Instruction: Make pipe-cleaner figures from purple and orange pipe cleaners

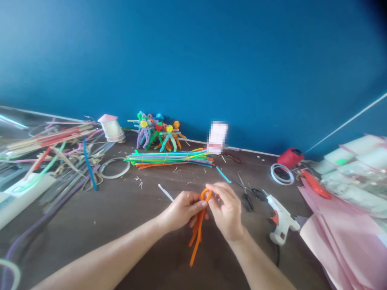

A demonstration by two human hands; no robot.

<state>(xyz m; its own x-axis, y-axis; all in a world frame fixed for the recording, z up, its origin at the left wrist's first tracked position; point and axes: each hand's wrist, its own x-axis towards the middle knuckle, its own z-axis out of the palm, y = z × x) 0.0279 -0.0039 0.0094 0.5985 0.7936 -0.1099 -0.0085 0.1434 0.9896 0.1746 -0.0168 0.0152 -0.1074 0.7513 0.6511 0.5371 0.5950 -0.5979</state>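
Observation:
Orange pipe cleaners [196,237] hang from between my two hands, bent into a small loop at the top, their loose ends pointing down toward me. My left hand [183,210] pinches them just under the loop with the thumb on top. On the loop's right side, my right hand [225,207] is closed with its fingertips on the orange stem. Beyond my hands lies a tied bundle of coloured pipe cleaners [169,158]. Behind that bundle stand several little pipe-cleaner figures [169,137] against the blue wall.
Black-handled scissors [247,199] and a white glue gun [282,221] lie to the right, near pink wrapping paper [341,241] and a red thread spool [290,158]. At left are a tape ring [115,168], a white cup with a pink top [111,128] and heaped pipe cleaners [57,139].

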